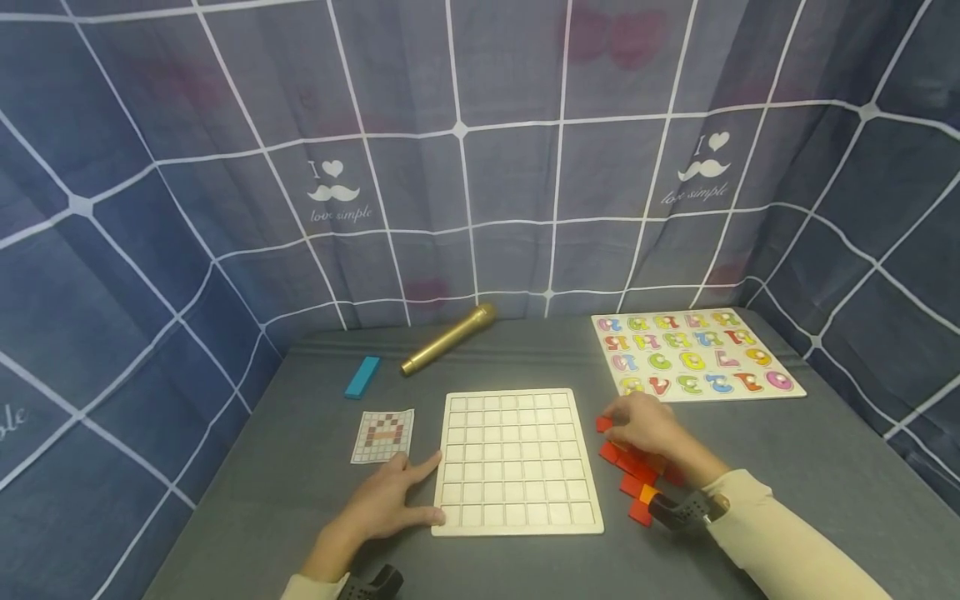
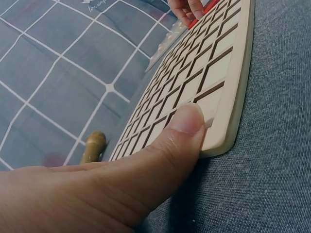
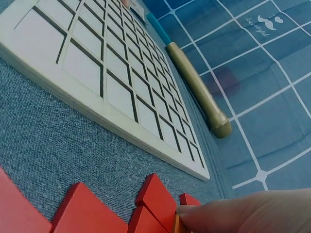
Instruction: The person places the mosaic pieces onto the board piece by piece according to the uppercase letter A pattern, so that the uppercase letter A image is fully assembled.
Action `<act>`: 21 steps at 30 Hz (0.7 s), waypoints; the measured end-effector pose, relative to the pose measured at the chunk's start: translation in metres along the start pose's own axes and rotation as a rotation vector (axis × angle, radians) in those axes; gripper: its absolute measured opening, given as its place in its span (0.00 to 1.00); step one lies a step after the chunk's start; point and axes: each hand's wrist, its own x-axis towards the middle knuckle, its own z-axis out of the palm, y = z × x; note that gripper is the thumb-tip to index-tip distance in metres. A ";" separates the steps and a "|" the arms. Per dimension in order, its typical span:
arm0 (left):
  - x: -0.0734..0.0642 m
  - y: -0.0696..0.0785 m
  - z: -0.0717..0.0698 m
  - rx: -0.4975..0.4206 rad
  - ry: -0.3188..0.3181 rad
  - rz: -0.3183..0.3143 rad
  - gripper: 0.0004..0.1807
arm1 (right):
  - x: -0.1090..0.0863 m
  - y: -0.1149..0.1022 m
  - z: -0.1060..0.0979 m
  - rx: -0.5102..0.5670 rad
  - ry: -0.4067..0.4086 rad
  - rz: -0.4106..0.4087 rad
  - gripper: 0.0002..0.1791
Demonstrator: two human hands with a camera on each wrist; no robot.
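Against the board [image 1: 515, 467], the left hand [image 1: 387, 498] spreads, empty; the right hand [image 1: 649, 423] half-covers tiles [image 1: 634, 467], any grip hidden.

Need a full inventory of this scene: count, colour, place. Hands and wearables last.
grid board: 1, pale wood, table centre
red tiles: several overlapping, exact count unclear, right of board
orange tile: at least 1, among the red
pattern card: 1, white with brownish squares, left of board
bar: 1, blue, behind card
microphone: 1, gold, behind board
number puzzle: 1, white with multicoloured pieces, back right
table: 1, dark grey, beneath everything
curtain: blue-grey, white lines, back and sides
left grip: 1, touching board's left edge
right grip: 1, at tiles
sleeves: 2, cream, forearms
wrist devices: 2, black, wrists
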 end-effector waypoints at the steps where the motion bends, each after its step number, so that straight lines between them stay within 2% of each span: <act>1: 0.000 0.000 0.000 0.000 0.001 -0.003 0.51 | 0.000 0.000 0.000 0.000 0.004 -0.002 0.17; 9: 0.000 0.001 0.001 -0.010 0.038 -0.022 0.51 | 0.001 0.000 0.001 0.008 0.014 -0.013 0.16; 14: 0.000 -0.001 0.001 0.013 0.056 -0.005 0.51 | 0.002 0.002 0.003 0.018 0.014 -0.020 0.15; 21: 0.002 -0.002 0.000 0.012 0.050 0.011 0.48 | 0.001 0.008 0.004 0.011 0.028 -0.033 0.15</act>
